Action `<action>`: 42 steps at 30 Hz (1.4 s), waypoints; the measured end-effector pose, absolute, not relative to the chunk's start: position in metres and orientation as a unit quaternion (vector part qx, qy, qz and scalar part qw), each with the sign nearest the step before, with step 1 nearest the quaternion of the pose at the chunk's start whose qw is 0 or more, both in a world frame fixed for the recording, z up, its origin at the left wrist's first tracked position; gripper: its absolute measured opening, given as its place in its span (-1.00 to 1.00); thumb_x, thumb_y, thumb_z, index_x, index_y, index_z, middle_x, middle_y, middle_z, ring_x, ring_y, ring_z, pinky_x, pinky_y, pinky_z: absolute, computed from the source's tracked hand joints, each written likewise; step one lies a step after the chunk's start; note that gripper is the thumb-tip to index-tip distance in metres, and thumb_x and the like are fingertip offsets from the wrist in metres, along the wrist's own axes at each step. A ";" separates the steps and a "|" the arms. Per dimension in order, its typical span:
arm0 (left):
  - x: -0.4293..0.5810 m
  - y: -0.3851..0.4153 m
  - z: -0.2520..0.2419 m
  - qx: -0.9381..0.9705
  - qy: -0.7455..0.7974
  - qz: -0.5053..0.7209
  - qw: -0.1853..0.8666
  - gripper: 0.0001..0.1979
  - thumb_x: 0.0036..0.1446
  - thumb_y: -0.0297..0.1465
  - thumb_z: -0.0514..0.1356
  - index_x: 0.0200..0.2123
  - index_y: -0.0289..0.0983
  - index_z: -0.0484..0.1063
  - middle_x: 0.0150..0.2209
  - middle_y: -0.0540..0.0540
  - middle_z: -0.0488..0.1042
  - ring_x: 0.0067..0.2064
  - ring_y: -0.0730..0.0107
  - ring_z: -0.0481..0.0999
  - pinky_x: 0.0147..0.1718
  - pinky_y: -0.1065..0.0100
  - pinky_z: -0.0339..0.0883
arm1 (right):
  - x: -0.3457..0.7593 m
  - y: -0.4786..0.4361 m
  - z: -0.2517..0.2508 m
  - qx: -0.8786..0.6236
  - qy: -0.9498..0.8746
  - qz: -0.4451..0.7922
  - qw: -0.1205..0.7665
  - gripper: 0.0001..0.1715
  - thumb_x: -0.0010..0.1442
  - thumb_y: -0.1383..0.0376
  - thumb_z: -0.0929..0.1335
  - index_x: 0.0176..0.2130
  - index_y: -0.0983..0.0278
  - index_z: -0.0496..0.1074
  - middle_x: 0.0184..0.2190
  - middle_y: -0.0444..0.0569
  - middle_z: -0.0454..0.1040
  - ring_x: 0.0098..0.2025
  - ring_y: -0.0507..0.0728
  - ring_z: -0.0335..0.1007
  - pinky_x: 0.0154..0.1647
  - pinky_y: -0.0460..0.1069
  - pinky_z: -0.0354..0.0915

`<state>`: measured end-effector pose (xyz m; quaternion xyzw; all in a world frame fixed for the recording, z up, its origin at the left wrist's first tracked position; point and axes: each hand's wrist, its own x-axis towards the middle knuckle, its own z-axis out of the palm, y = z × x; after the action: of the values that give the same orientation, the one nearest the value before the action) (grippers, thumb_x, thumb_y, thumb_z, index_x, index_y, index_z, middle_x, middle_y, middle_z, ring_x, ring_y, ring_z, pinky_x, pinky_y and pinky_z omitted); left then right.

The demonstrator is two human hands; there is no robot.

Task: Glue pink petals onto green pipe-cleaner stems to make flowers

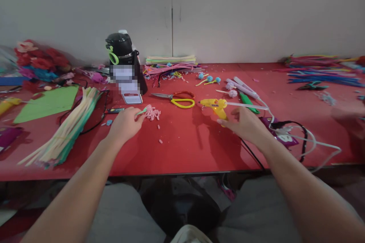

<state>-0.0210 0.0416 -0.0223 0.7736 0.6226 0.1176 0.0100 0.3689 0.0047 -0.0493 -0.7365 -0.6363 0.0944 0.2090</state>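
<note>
My left hand (pixel 127 123) is closed in a pinch on a short green stem (pixel 141 112). The stem's far end meets a heap of small pink fuzzy pieces (pixel 153 113), and a few loose ones lie nearer me. My right hand (pixel 246 123) is at the handle of a yellow glue gun (pixel 213 105), its thumb against the grip and its other fingers partly hidden. The gun's nozzle points left, a clear glue stick (pixel 248 105) sticks out of its back, and a shadow falls on the table below it. Scissors (pixel 179 99) with red and yellow handles lie between my hands.
Bundled pale and green pipe cleaners (pixel 67 129) lie left beside a green sheet (pixel 47 100). A black bottle (pixel 122 51) and a phone (pixel 132 98) stand behind my left hand. Blue pompom pieces (pixel 209 79), a white-corded tool (pixel 242 87), cables and pliers (pixel 313 86) are right.
</note>
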 end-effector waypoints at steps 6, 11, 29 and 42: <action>-0.005 0.044 -0.024 0.792 0.599 0.115 0.008 -0.75 0.28 -0.28 0.09 -0.44 -0.23 0.31 -0.39 -0.10 0.40 -0.30 0.26 0.40 -0.33 0.31 0.11 | 0.358 -0.024 -0.030 -0.634 -0.726 0.173 0.205 -0.38 0.27 -0.14 0.26 -0.59 0.20 0.15 -0.64 -0.14 0.24 -0.54 0.05 0.12 -0.48 -0.02 0.03; 0.009 0.048 -0.029 0.786 0.610 0.097 0.029 -0.77 0.32 -0.29 0.08 -0.34 -0.23 0.44 -0.28 -0.12 0.52 -0.21 0.22 0.49 -0.34 0.30 0.15 | 0.325 -0.034 -0.027 -0.585 -0.767 0.195 0.177 -0.39 0.31 -0.06 0.26 -0.58 0.21 0.04 -0.65 -0.18 0.19 -0.57 0.01 0.02 -0.51 -0.02 -0.05; 0.012 0.057 -0.038 0.764 0.640 0.072 0.044 -0.73 0.28 -0.35 0.09 -0.04 -0.19 0.52 -0.03 -0.13 0.60 -0.03 0.10 0.55 -0.22 0.27 0.30 | 0.317 -0.039 -0.026 -0.580 -0.764 0.224 0.171 -0.43 0.32 -0.01 0.26 -0.57 0.22 0.03 -0.62 -0.18 0.16 -0.54 0.02 -0.02 -0.47 -0.01 -0.08; 0.015 0.056 -0.033 0.747 0.660 0.060 0.044 -0.78 0.28 -0.26 0.08 -0.19 -0.21 0.48 -0.14 -0.17 0.59 -0.12 0.09 0.56 -0.33 0.29 0.23 | 0.315 -0.037 -0.034 -0.573 -0.767 0.223 0.181 -0.46 0.33 0.03 0.27 -0.55 0.22 0.06 -0.61 -0.18 0.19 -0.53 0.02 0.02 -0.45 -0.02 -0.05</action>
<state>0.0154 0.0557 -0.0331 0.7475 0.6602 0.0596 0.0441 0.3151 -0.0366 -0.0339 -0.5732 -0.7674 0.2226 0.1814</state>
